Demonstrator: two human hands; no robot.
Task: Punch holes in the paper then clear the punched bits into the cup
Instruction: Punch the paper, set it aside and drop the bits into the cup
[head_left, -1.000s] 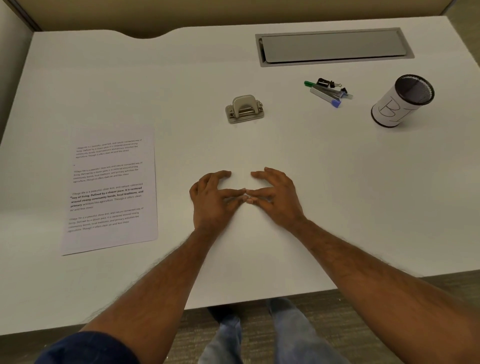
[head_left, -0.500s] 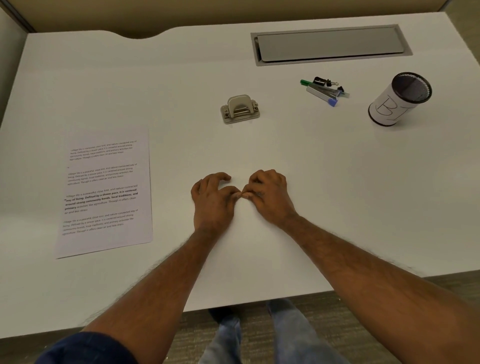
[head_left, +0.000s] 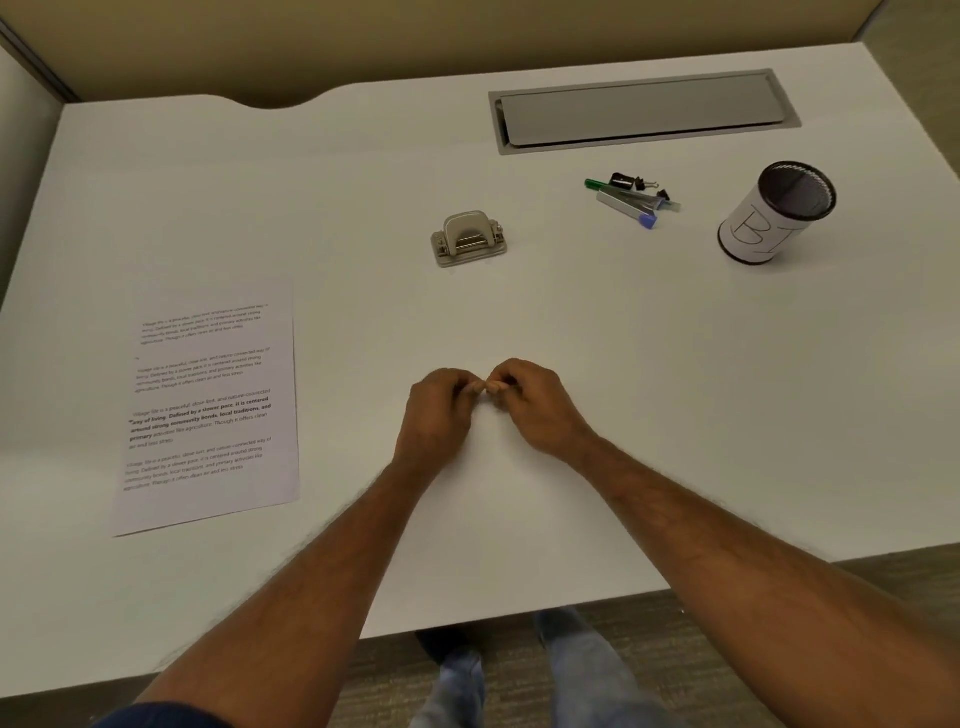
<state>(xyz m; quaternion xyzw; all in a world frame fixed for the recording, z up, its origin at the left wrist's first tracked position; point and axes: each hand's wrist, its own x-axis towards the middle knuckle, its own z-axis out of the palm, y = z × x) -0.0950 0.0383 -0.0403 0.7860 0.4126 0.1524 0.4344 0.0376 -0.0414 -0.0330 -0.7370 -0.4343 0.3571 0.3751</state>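
My left hand and my right hand rest on the white table near its middle, fingers curled in and fingertips touching each other. Whether punched bits lie under or between the fingers is too small to tell. The printed paper lies flat at the left, apart from both hands. The metal hole punch stands beyond the hands, untouched. The black mesh cup, wrapped in a white label, stands upright at the far right.
A green pen, a blue-capped tube and black binder clips lie between the punch and the cup. A grey cable hatch is set into the back of the table. The table's front edge runs just below my forearms.
Both hands' fingers were spread flat on the table and have curled in to closed, fingertips meeting. The hands stayed at the table's middle. The view shifted slightly.
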